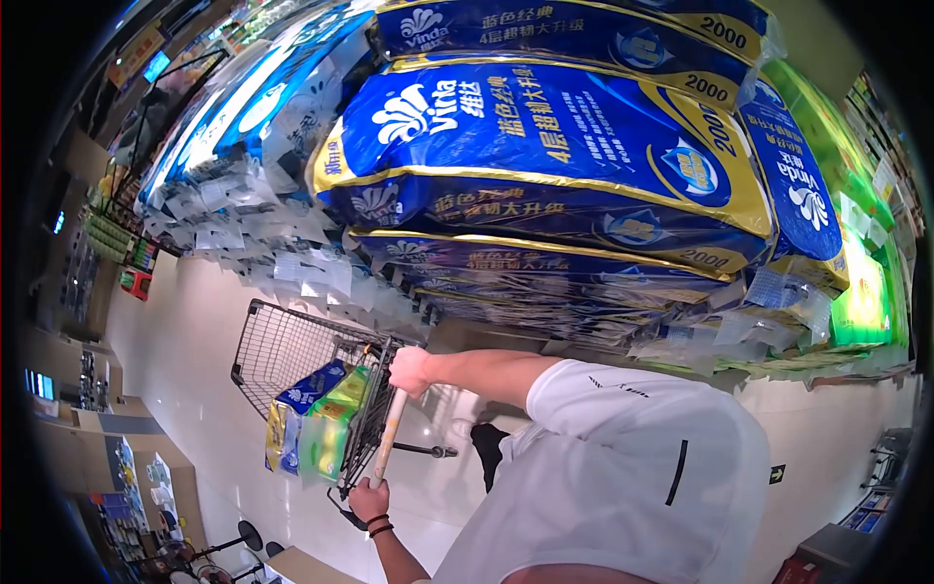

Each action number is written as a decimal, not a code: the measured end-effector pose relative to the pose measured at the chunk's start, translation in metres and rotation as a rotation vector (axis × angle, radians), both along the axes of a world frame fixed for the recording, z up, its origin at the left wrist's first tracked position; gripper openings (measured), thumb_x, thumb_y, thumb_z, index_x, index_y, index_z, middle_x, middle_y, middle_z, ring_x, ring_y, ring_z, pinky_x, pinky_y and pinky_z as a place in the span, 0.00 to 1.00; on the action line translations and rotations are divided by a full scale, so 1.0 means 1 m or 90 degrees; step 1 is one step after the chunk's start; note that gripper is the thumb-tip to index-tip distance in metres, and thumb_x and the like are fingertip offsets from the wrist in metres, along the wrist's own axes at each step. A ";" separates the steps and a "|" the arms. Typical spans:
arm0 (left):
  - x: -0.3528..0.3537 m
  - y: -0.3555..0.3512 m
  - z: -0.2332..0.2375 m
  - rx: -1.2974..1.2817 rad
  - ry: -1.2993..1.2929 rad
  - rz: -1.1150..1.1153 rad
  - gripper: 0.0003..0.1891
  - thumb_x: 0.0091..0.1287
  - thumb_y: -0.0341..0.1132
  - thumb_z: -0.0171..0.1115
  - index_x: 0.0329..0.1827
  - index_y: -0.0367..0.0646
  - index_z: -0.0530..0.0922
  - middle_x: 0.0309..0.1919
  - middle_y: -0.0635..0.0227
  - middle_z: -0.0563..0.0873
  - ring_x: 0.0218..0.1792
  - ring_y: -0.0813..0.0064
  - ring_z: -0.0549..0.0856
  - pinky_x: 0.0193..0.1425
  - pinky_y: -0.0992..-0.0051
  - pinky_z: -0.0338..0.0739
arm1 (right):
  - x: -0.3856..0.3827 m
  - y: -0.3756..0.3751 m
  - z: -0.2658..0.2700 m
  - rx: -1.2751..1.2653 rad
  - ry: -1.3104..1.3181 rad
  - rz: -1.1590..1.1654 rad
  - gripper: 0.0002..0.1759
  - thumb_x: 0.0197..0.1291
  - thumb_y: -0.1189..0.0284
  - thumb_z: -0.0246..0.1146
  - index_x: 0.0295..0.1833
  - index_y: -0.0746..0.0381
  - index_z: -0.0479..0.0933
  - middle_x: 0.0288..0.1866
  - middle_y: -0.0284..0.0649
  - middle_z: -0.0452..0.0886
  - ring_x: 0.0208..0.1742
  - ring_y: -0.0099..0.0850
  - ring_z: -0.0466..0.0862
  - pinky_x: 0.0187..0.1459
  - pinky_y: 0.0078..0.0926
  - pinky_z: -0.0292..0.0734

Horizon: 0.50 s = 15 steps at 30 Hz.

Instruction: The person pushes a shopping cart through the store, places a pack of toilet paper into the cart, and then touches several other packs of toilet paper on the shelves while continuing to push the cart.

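Observation:
A black wire shopping cart [282, 350] stands on the shiny pale floor ahead of me. Both hands grip its beige handle bar [389, 438]. My right hand [411, 370] is closed around the bar's upper end, near the shelving. My left hand [369, 501], with dark bands on the wrist, is closed on the lower end. In the basket lie a blue pack [311, 386] and green and yellow packs [331, 428] of tissue. My white shirt [623, 467] fills the lower right.
Large blue and gold Vinda tissue packs [545, 146] are stacked high beside the cart, with green packs [856, 282] further along. Price tags [292, 263] hang from the shelf edges. The aisle floor [185, 341] runs on past the cart. Displays [136, 487] line the other side.

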State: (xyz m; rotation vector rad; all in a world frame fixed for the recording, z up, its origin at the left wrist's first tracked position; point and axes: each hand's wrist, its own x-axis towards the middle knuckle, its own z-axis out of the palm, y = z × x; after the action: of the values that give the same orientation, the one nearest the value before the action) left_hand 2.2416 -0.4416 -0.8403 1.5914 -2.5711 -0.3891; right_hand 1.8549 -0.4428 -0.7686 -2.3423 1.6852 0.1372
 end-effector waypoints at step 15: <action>0.121 -0.133 -0.006 -0.004 -0.130 -0.033 0.13 0.54 0.45 0.69 0.29 0.45 0.88 0.23 0.54 0.88 0.28 0.49 0.89 0.35 0.53 0.86 | 0.090 -0.087 -0.009 0.097 0.021 -0.084 0.15 0.41 0.62 0.67 0.34 0.58 0.89 0.35 0.46 0.90 0.41 0.45 0.91 0.43 0.44 0.87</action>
State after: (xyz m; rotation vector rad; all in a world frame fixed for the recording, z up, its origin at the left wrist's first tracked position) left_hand 2.3628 -0.5745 -0.8463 1.6436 -2.7631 -0.2327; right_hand 1.9448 -0.5299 -0.7775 -2.1240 1.7717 0.2721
